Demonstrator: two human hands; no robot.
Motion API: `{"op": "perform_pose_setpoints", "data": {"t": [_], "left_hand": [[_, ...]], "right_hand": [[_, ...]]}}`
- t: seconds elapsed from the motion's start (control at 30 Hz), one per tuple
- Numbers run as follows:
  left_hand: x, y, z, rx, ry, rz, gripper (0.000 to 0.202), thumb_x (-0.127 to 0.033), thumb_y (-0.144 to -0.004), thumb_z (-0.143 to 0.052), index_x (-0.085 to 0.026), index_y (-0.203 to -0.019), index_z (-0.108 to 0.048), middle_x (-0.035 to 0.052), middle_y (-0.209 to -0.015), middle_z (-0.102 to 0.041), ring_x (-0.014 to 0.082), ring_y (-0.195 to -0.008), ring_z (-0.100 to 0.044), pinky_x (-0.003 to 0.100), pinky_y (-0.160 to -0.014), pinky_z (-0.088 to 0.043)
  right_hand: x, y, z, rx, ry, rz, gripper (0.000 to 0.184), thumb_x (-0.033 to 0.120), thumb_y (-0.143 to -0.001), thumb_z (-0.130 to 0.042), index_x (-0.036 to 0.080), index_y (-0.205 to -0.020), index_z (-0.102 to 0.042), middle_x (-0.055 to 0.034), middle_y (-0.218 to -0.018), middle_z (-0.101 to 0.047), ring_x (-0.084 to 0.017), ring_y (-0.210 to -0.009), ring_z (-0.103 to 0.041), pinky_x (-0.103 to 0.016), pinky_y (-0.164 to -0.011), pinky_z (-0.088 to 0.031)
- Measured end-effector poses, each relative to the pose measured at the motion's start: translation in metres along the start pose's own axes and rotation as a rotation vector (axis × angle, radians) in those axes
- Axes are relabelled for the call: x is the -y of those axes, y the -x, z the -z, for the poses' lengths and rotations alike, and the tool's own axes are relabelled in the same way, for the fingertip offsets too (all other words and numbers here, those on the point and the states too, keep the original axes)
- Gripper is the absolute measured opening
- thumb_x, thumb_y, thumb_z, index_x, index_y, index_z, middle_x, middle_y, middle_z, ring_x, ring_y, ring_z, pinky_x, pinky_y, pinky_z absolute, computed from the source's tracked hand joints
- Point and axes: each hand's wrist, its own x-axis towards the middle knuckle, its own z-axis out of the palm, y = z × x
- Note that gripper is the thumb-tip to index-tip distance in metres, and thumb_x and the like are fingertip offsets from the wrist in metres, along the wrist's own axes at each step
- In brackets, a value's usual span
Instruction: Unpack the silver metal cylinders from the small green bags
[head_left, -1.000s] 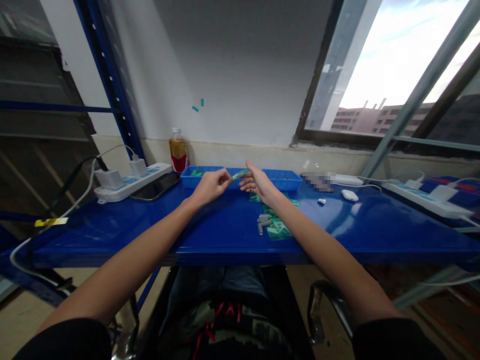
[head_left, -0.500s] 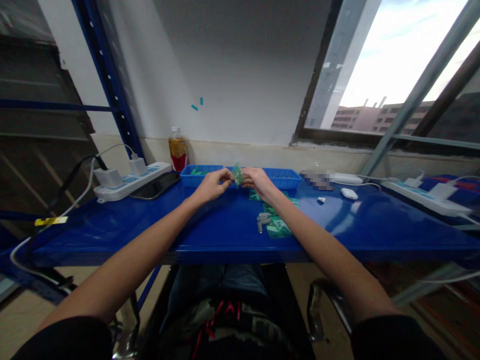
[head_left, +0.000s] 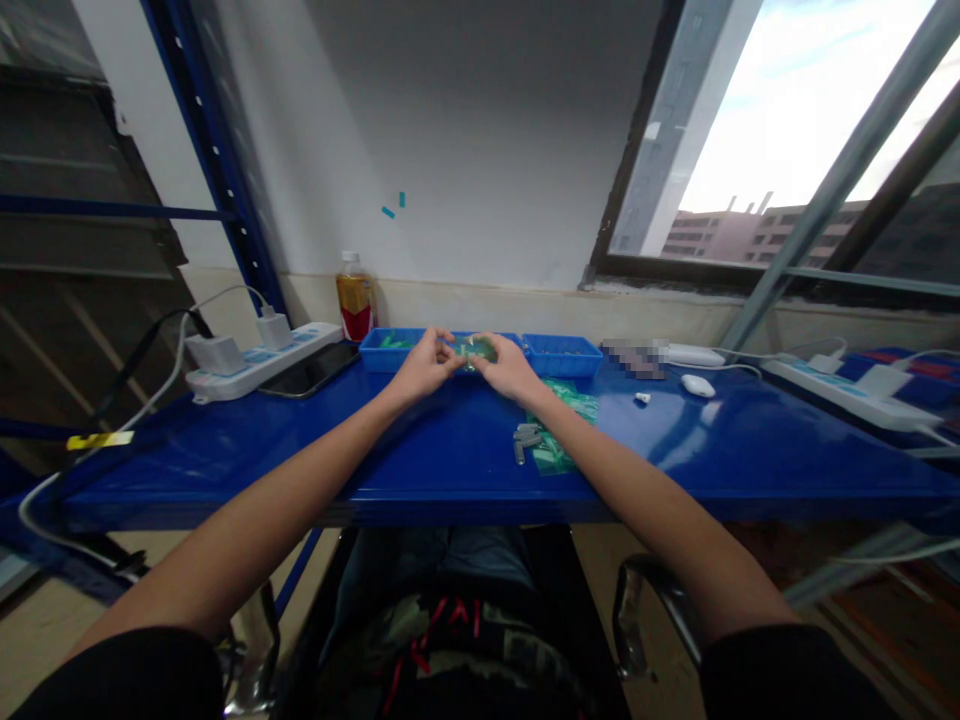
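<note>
Between my two hands, above the back of the table, is a small see-through green plastic bag (head_left: 475,349). My left hand (head_left: 426,368) pinches its left side. My right hand (head_left: 511,370) has thumb and fingers closed on its right side. What the bag contains is too small to make out. Below my right wrist lie more green plastic bags (head_left: 555,458), partly hidden by the forearm. Several small grey metal pieces (head_left: 520,447) rest at their left edge.
Behind my hands stand blue trays, one with green pieces (head_left: 382,350) at left and another (head_left: 562,366) at right. A bottle (head_left: 355,302), a phone (head_left: 309,372) and a power strip (head_left: 262,358) are on the left. A white earbud case (head_left: 698,386) lies right.
My left hand has come up to the green bag and now grips it too. The bag has turned from upright to lying sideways between both hands.
</note>
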Motion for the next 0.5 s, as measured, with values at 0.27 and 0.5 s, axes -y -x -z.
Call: {"op": "perform_pose_setpoints", "data": {"t": [0.27, 0.5], "left_hand": [[-0.013, -0.003, 0.033, -0.376, -0.42, -0.106, 0.026, -0.028, -0.073, -0.064, -0.017, -0.094, -0.054, -0.0032, -0.066, -0.054, 0.0129, -0.064, -0.053, 0.024, -0.066, -0.041], [0.005, -0.01, 0.085, -0.711, -0.47, -0.074, 0.014, -0.025, -0.076, -0.061, -0.018, -0.082, -0.05, 0.0005, -0.073, -0.055, 0.0149, -0.066, -0.053, 0.026, -0.066, -0.043]], "right_hand": [[0.002, -0.003, 0.016, -0.186, 0.117, 0.084, 0.017, 0.035, -0.084, -0.056, 0.018, -0.081, -0.054, -0.0006, -0.073, -0.053, -0.014, -0.069, -0.05, -0.026, -0.07, -0.039], [-0.004, -0.011, 0.036, -0.374, 0.231, 0.001, 0.031, 0.031, -0.095, -0.034, 0.022, -0.067, -0.04, -0.0018, -0.063, -0.047, -0.017, -0.066, -0.048, -0.03, -0.068, -0.036]]}}
